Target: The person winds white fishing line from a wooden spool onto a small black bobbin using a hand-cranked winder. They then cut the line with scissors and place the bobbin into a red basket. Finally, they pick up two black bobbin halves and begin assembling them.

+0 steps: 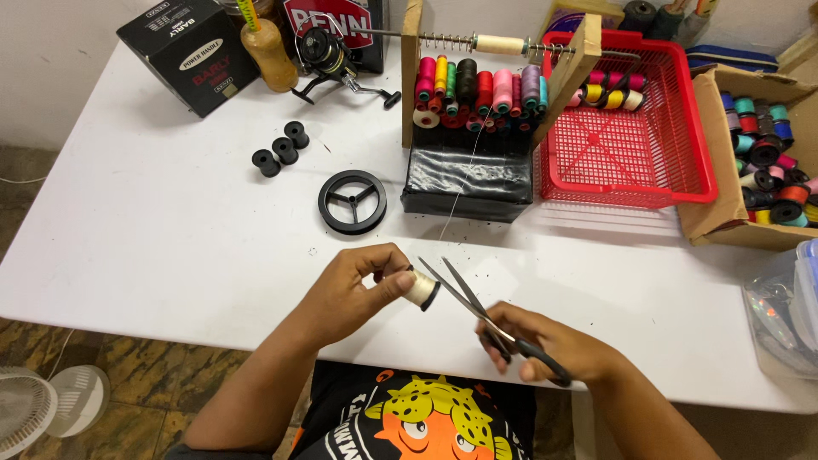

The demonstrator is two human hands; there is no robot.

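Nearby, red basket (673, 128) with thread spools (609, 92); left hand (358, 290) gripping white spool (421, 289), right hand (545, 345) clasping open scissors (477, 311).

the left hand (354, 285) is in front of the body, above the table. its fingers are curled and the thumb and fingertips pinch a small thing tight. the left arm comes up from the bottom left, bent at the elbow. the right hand (545, 345) is lower and off to the right, well apart from the left hand. its fingers are bent and closed on two dark loops. the right arm comes in from the bottom right. both arms are bare.
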